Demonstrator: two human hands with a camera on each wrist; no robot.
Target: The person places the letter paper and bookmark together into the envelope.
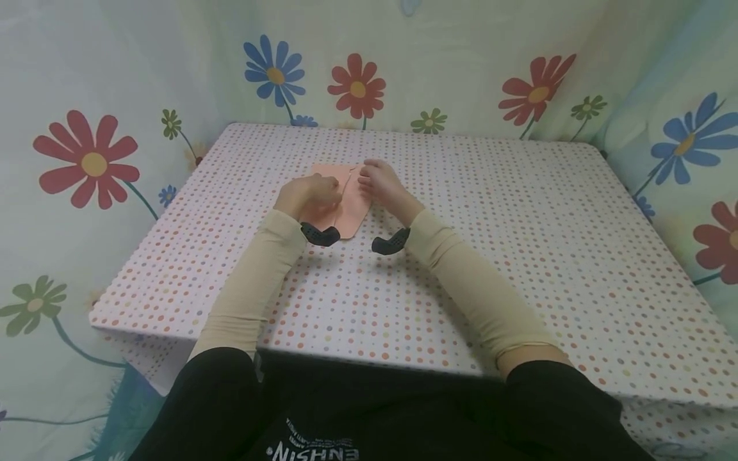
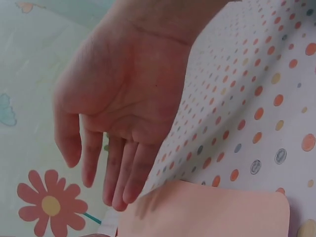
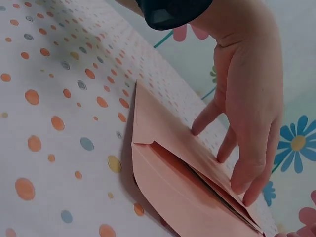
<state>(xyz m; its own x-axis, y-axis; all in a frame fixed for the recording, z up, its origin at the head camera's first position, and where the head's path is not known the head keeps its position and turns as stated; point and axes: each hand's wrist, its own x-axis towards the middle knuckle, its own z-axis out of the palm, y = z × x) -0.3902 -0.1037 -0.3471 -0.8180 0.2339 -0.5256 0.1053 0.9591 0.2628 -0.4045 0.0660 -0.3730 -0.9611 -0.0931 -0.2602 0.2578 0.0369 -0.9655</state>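
Observation:
A pink paper envelope (image 1: 352,214) lies on the dotted tablecloth between the two hands. In the right wrist view, the envelope (image 3: 168,192) has a parted slit along its length, with a thin dark line inside. My right hand (image 3: 249,108) reaches down at its far side, loosely bent fingertips right at the paper near the slit. The left hand (image 1: 311,193) hovers over the envelope's left part in the head view. Seen from the left wrist, the left hand (image 2: 131,108) has relaxed, nearly straight fingers hanging above the envelope's edge (image 2: 212,210), nothing in the palm.
The table (image 1: 519,256) wears a white cloth with coloured dots. Behind it hangs a flowered curtain (image 1: 450,64). Black wrist mounts, left (image 1: 319,235) and right (image 1: 391,242), sit at the sleeve cuffs, in front of the envelope.

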